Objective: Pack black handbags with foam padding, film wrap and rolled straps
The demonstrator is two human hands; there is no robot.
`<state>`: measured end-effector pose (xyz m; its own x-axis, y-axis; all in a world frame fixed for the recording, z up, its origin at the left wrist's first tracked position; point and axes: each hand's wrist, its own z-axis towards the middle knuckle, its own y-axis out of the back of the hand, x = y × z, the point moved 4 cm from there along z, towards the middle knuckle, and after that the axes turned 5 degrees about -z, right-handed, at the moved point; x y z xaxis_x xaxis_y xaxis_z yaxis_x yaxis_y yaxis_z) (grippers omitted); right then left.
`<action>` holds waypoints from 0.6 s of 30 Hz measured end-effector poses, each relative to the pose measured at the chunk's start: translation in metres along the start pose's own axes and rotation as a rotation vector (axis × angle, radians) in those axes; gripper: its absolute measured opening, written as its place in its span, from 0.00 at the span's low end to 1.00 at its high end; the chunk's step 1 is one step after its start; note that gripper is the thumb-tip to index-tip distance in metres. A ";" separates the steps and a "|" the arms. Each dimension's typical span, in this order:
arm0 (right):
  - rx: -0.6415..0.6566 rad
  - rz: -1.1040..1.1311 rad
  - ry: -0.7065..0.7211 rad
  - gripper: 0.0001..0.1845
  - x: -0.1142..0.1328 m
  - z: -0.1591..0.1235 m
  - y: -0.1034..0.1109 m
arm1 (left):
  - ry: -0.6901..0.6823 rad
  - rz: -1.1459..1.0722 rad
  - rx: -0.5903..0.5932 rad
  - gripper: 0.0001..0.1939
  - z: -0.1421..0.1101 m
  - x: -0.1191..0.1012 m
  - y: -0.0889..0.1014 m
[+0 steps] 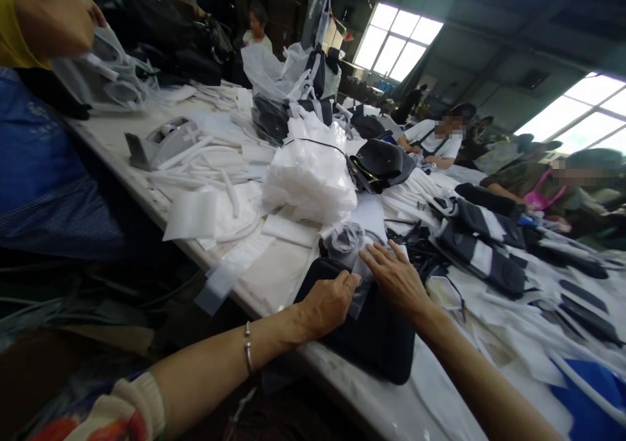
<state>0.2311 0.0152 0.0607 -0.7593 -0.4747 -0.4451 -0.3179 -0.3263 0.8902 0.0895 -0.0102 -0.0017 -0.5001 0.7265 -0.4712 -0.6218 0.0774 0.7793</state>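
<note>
A black padded case (pixel 376 343) lies flat at the table's near edge, under both hands. Across its upper part runs a strip of translucent plastic film (pixel 359 301). My left hand (pixel 328 303) is closed, its thumb and fingers pinching the left edge of that film. Stretched out over the film's upper right side, my right hand (pixel 395 276) lies with its fingers apart and grips nothing. Just beyond the fingertips sits a coil of clear grey plastic (pixel 346 237). Part of the case is hidden by my hands.
A bundle of white plastic bags (pixel 313 173) stands behind, beside a black bag (pixel 381 160). White tubes and foam sheets (pixel 190 216) cover the left; black cases (pixel 482 255) lie right. A tape dispenser (pixel 169 141) is farther left. Co-workers (pixel 435 137) work around the table.
</note>
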 end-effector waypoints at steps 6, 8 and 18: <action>-0.075 0.276 -0.125 0.20 -0.017 0.009 -0.012 | -0.180 0.084 -0.024 0.17 -0.006 -0.008 0.002; -0.060 0.487 -0.320 0.18 -0.033 0.015 -0.013 | -0.240 0.123 -0.099 0.14 -0.008 -0.009 0.003; 0.052 1.192 -0.822 0.21 -0.134 0.082 -0.061 | -0.285 0.131 -0.210 0.18 -0.004 -0.001 -0.003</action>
<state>0.3052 0.1657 0.0743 -0.6816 0.1622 0.7135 0.7177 -0.0418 0.6951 0.0895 -0.0142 -0.0052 -0.4145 0.8840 -0.2164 -0.6885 -0.1491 0.7097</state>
